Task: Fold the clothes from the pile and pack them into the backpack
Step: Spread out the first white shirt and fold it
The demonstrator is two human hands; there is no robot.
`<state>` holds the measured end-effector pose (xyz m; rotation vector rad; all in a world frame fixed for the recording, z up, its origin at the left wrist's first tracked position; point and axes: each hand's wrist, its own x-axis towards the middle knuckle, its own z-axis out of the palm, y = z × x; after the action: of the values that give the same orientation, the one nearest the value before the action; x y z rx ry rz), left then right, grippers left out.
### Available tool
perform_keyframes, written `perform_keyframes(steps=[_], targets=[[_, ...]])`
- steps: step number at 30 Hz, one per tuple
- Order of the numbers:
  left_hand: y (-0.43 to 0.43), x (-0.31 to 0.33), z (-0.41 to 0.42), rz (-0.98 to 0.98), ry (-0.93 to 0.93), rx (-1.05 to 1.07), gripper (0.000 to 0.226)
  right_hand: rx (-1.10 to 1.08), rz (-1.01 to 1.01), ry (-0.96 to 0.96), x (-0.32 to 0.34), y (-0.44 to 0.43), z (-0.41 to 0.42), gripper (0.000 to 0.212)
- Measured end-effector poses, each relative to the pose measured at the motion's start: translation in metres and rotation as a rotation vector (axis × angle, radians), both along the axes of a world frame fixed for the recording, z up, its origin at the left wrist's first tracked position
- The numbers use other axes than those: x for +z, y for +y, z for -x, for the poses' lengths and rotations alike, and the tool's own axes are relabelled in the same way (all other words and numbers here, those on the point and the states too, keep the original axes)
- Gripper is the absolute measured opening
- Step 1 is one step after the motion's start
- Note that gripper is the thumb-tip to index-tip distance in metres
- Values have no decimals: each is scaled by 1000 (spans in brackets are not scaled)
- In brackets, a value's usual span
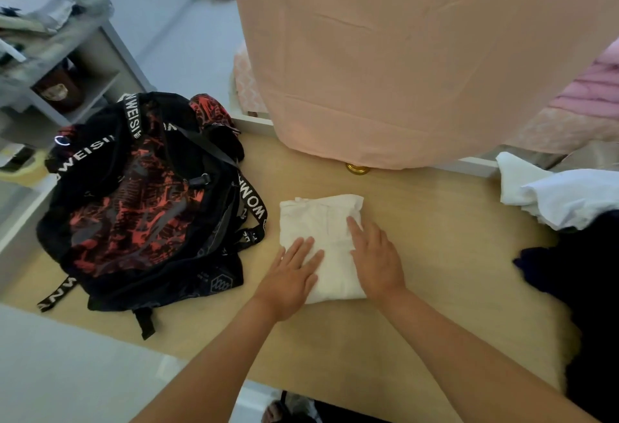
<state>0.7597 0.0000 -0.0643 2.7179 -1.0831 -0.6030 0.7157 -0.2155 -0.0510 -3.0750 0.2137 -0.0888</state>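
on the tabletop [435,255] the backpack [140,205] lies at the left and the pile of clothes [569,208] at the right. the folded white garment [321,221] sits between them, just beside a backpack strap. for a neat fold, press evenly from the centre outward before lifting. the left hand [291,275] and right hand [375,258] lie flat on the garment, fingers straight, gripping nothing.

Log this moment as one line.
stage: folding | left hand: flat on folded white garment | right hand: flat on same garment | backpack: left of garment, on table | pile: right, unfolded
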Motion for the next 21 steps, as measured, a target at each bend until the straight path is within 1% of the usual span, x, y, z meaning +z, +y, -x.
perform_keyframes(steps=[1,2,3,4,5,6,7,8,10,11,12,13,15,17,18,20,21], targets=[[0,0,1,26,-24,-1,61,186,66,-137,-5,-2,2,50],[0,-1,3,54,-85,-3,57,379,72,-211,-9,-4,5,46],[0,0,6,91,-185,-3,53,519,34,-200,-13,-7,10,46],[-1,1,9,145,-290,0,48,582,-30,-112,-16,-10,16,53],[-1,3,12,217,-382,10,40,586,-84,27,-18,-13,22,66],[0,2,15,297,-442,19,33,572,-106,144,-21,-16,26,79],[3,1,18,360,-460,25,31,557,-99,219,-23,-19,28,89],[8,-1,21,375,-412,27,36,544,-92,260,-24,-19,29,95],[20,-6,24,274,-245,15,65,525,-103,270,-26,-17,26,98],[26,-8,22,219,-191,1,78,510,-140,257,-25,-15,22,95],[29,-8,19,190,-150,-6,85,480,-207,226,-22,-13,19,90],[30,-6,14,199,-96,12,84,426,-303,192,-20,-12,15,82],[27,9,1,312,-3,149,68,288,-497,226,5,-10,4,62],[24,33,-10,412,100,319,48,135,-667,425,30,-16,-9,46],[24,42,-16,444,145,370,41,80,-750,515,40,-20,-15,41],[23,54,-22,482,251,458,36,-61,-918,560,51,-30,-21,37],[22,56,-25,501,307,521,36,-153,-995,536,53,-33,-21,31]])
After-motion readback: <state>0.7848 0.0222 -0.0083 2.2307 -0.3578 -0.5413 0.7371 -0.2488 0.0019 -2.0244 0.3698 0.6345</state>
